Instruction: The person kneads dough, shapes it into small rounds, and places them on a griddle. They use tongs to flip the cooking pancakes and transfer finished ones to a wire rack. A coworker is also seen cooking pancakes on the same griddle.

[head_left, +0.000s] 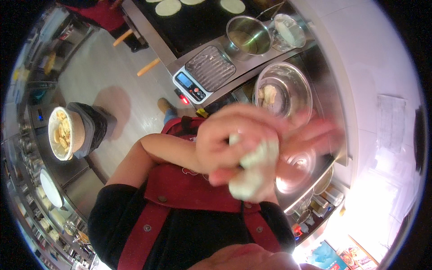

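Observation:
At the centre, in front of the red apron [189,192], my left hand [236,131] is closed around a lump of pale dough [254,168]. Some of the dough bulges out below the fingers. My right hand [314,131], blurred, lies just behind and to the right, its fingers apart; whether its palm touches the dough is hidden. Beyond the hands a steel mixing bowl [305,84] holds another piece of dough [269,94]. A digital kitchen scale [190,87] with a ribbed steel pan [211,69] stands to its left on the counter edge, its display lit.
Flat dough rounds [168,7] lie on a dark griddle [199,27]. Beside it stand a steel pot [233,37] of liquid and a container [288,30] of white contents. Wooden handles [148,66] jut over the floor. Left, a lined basket [78,130] holds baked pieces. Another person [101,15] stands far left.

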Motion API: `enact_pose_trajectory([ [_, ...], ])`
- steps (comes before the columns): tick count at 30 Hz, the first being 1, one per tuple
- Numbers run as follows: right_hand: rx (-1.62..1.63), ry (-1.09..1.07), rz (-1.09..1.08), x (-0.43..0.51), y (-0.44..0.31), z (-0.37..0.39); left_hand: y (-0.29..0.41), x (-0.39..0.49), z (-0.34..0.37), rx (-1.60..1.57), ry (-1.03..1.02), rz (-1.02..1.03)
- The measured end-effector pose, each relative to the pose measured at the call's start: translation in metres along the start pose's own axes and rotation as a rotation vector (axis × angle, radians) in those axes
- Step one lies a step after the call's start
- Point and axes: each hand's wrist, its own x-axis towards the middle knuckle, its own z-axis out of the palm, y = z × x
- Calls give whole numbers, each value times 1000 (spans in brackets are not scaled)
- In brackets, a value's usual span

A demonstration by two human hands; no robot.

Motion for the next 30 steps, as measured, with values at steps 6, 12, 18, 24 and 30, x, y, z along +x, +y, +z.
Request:
enact_pose_trajectory([
  [6, 278, 10, 101, 17, 41, 0, -54, 5, -6, 390, 333, -64],
  [12, 91, 81, 238, 22, 51, 16, -51, -8, -11, 248, 422, -17],
  [18, 107, -142, 9, -12, 17, -8, -13, 3, 0, 217, -186, 424],
  [24, 175, -41, 213, 9, 68, 7, -35, 19, -23, 521, 211, -77],
  [30, -46, -172, 53, -9, 15, -10, -29, -7, -1, 152, 48, 366],
])
